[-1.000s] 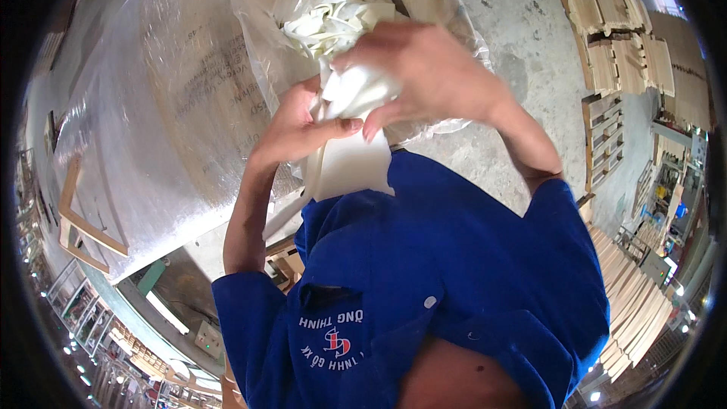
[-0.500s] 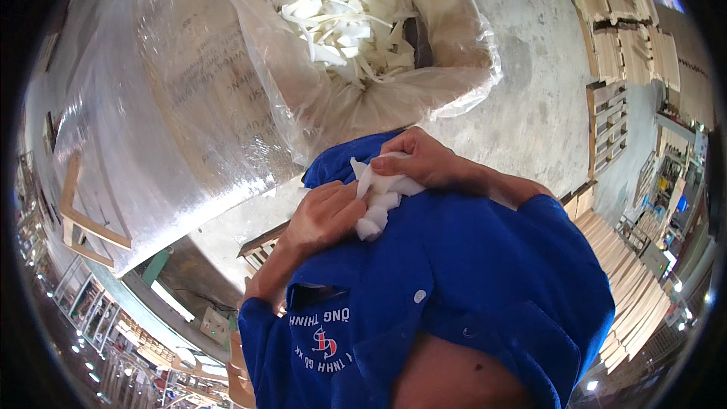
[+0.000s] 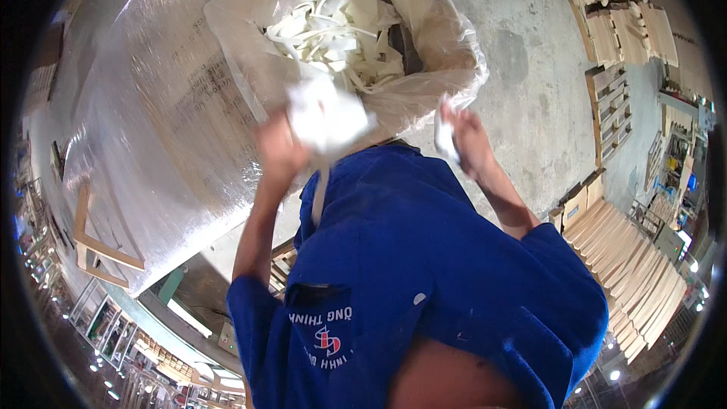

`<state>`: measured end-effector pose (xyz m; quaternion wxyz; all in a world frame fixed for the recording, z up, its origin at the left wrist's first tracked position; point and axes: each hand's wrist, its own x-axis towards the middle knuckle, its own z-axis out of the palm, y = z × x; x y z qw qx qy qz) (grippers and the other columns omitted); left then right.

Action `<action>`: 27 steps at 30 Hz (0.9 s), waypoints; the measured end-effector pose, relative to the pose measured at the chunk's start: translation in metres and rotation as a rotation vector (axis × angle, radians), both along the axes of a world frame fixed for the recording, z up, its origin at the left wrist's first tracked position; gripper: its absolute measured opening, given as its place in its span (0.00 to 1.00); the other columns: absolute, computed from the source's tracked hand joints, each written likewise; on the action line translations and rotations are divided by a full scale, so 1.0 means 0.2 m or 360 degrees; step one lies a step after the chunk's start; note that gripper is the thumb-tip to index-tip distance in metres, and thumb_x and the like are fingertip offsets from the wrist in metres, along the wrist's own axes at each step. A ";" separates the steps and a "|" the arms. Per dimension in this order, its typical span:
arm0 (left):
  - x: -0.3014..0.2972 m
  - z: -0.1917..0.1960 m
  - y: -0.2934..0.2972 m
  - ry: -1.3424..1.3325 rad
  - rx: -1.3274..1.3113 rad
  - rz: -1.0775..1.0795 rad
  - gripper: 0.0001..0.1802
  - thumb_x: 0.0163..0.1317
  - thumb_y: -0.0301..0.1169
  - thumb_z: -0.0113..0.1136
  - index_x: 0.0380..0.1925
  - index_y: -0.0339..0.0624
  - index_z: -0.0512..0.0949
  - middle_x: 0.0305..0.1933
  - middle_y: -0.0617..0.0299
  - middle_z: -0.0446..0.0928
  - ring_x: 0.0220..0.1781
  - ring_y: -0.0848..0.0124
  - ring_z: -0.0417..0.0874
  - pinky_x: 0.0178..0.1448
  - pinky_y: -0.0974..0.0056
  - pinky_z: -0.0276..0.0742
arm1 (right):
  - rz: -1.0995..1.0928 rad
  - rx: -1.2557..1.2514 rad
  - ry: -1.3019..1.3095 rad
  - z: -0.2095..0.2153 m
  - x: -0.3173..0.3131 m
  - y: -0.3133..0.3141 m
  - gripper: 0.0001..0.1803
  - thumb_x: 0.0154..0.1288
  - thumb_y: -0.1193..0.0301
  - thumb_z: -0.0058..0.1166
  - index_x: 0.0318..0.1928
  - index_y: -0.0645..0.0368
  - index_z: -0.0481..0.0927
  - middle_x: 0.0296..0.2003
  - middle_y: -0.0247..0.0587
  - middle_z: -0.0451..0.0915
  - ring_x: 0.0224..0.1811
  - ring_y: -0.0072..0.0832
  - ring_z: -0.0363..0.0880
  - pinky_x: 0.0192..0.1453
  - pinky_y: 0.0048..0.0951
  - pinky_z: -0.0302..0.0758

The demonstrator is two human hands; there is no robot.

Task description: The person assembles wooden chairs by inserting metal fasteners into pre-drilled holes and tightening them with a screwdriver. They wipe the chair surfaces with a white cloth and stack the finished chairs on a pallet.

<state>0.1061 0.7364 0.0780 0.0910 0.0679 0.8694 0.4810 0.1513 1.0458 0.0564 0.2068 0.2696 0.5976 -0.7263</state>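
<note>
My left hand (image 3: 282, 145), smeared by motion, grips a bunch of white foam scraps (image 3: 327, 117) at the near side of a plastic-lined box. A thin pale strip (image 3: 321, 195) hangs down below the bunch, in front of my blue shirt. Off to the right, my right hand (image 3: 471, 144) is closed on a smaller white foam piece (image 3: 444, 135), just outside the liner's near right corner. Inside the box lies a heap of white foam strips and offcuts (image 3: 344, 30). Clear plastic liner (image 3: 443, 45) folds outward over the box's rim.
Left of the box stands a large carton wrapped in clear film (image 3: 182, 91), with an angled wooden frame (image 3: 102, 246) at its near left. Stacked wooden boards (image 3: 625, 273) and a pallet (image 3: 609, 113) stand on the right. Concrete floor (image 3: 522, 68) shows between.
My hands were together at my chest on the white foam. Now they are apart and farther forward, each with foam, the left one close to the lined box.
</note>
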 end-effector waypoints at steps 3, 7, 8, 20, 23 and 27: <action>-0.41 -0.35 0.15 0.0180 0.0446 0.0484 0.15 0.55 0.31 0.67 0.38 0.32 0.78 0.31 0.60 0.80 0.30 0.82 0.75 0.32 0.72 0.71 | -0.0481 -0.0348 0.0277 0.00 -0.29 -0.02 0.20 0.71 0.52 0.43 0.36 0.56 0.73 0.24 0.32 0.72 0.20 0.19 0.67 0.22 0.23 0.62; -0.53 -0.69 0.17 0.0280 0.0162 0.0625 0.17 0.55 0.35 0.66 0.38 0.33 0.77 0.35 0.58 0.77 0.33 0.70 0.76 0.41 0.67 0.71 | -0.0659 -0.0316 0.0395 0.03 -0.42 -0.03 0.20 0.71 0.52 0.43 0.43 0.58 0.72 0.29 0.34 0.75 0.24 0.21 0.72 0.24 0.25 0.66; -0.54 -0.68 0.22 0.0046 0.0331 0.0788 0.16 0.56 0.35 0.64 0.38 0.33 0.77 0.35 0.57 0.77 0.33 0.69 0.76 0.41 0.66 0.72 | -0.0656 -0.0272 0.0384 -0.01 -0.41 0.00 0.20 0.71 0.53 0.44 0.44 0.58 0.73 0.31 0.33 0.76 0.27 0.22 0.74 0.27 0.25 0.70; -0.10 -0.72 0.37 -0.0765 0.1442 0.0962 0.11 0.66 0.31 0.50 0.45 0.39 0.66 0.42 0.54 0.78 0.35 0.67 0.81 0.37 0.62 0.79 | 0.0129 0.0015 0.0418 -0.33 -0.45 -0.11 0.16 0.65 0.65 0.56 0.46 0.62 0.71 0.40 0.36 0.76 0.42 0.21 0.72 0.48 0.24 0.69; -0.07 -0.64 0.41 -0.0640 0.1465 0.1010 0.12 0.68 0.33 0.49 0.47 0.38 0.67 0.43 0.56 0.78 0.38 0.69 0.81 0.40 0.65 0.79 | 0.0230 -0.0134 0.0339 -0.27 -0.39 -0.31 0.13 0.64 0.66 0.58 0.42 0.62 0.74 0.36 0.35 0.77 0.38 0.19 0.73 0.43 0.22 0.70; 0.07 -0.58 0.31 -0.0631 0.1892 0.0774 0.18 0.69 0.36 0.44 0.53 0.36 0.68 0.50 0.53 0.76 0.46 0.67 0.79 0.51 0.63 0.76 | 0.0346 0.0008 0.0515 -0.28 -0.28 -0.60 0.13 0.60 0.64 0.62 0.34 0.62 0.78 0.28 0.34 0.78 0.30 0.19 0.73 0.35 0.22 0.72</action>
